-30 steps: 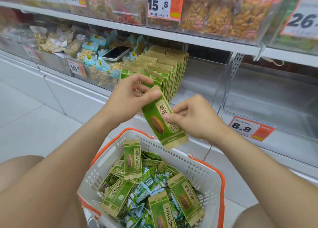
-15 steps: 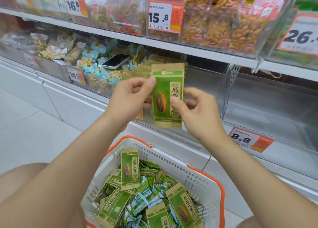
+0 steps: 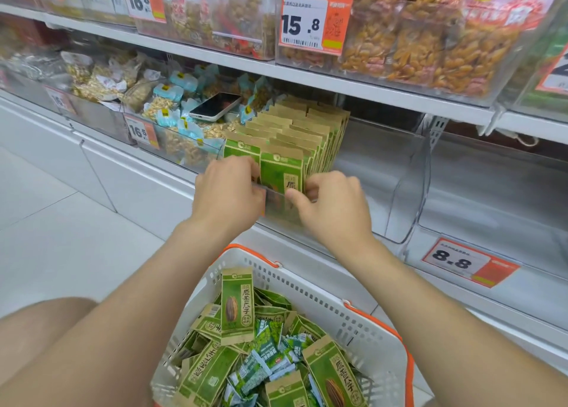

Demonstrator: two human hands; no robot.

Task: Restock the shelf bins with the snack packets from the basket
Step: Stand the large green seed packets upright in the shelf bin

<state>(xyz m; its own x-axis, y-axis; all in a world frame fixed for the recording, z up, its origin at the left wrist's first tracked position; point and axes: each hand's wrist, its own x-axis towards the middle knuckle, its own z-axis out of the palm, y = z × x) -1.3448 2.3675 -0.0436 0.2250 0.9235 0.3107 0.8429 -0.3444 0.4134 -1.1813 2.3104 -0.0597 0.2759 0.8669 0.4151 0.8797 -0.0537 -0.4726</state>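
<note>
In the head view, both arms reach from the bottom of the frame to a clear shelf bin [image 3: 276, 213] at the centre. The left hand [image 3: 229, 191] has its fingers curled over the bin's front lip, its grip closed on the left edge of a green snack packet [image 3: 281, 173]. The right hand [image 3: 330, 205] pinches the same packet's right edge between thumb and curled fingers. The packet stands upright just behind the bin's front wall. It is at the front of a row of packets [image 3: 304, 129] filed upright that runs back toward the upper right.

Lower centre, a white basket [image 3: 353, 323] with orange trim sits between the forearms. It holds a loose heap of green packets [image 3: 332, 376] mixed with smaller blue-green sachets [image 3: 267, 349]. One packet [image 3: 236, 305] stands on end against the basket's far left wall.

Left of the filed row, the neighbouring bin holds pale blue nut bags [image 3: 167, 94], and a phone [image 3: 216, 106] lies face up on top of them. A 16.5 price tag [image 3: 141, 131] hangs on that bin's front. On the upper shelf, bins of orange-brown snacks [image 3: 415, 46] carry a 15.8 tag [image 3: 313, 22]. At the right edge of the frame, an 8.8 tag [image 3: 467, 262] sits on the lower shelf front.
</note>
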